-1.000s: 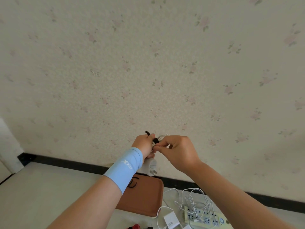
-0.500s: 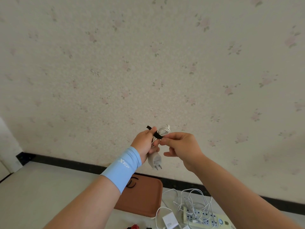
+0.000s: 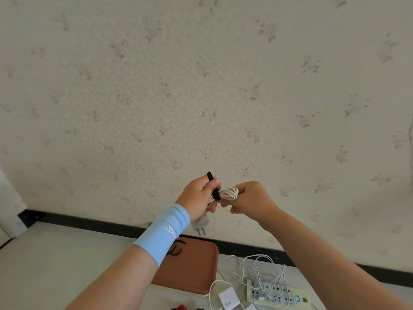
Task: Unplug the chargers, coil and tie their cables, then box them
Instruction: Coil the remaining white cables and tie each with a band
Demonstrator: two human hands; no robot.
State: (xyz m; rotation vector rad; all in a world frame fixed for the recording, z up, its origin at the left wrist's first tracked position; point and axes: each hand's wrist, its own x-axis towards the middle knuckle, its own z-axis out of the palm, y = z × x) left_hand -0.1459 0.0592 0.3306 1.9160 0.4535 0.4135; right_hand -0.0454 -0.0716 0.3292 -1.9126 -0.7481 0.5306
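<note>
Left hand (image 3: 197, 199) is recorded curled round the coiled white cable (image 3: 228, 193), held up in front of the wall, with the thumb laid against the black strap (image 3: 215, 194). The loop end of the coil is pinched by the right hand (image 3: 248, 201).

Against half a second ago, the loops, then pointed upward, are now turned sideways toward the right hand. The strap is now seen as a band across the coil, where before it was pinched by the right fingers. The white charger (image 3: 201, 224) is hung below the left wrist as before.

On the white tabletop (image 3: 55, 265) a brown case (image 3: 190, 269), a power strip (image 3: 279, 295), loose white cables (image 3: 257, 270) and a 120W charger (image 3: 228, 300) are noted. The floral wallpaper (image 3: 201, 74) is edged below by a black strip (image 3: 89, 221).
</note>
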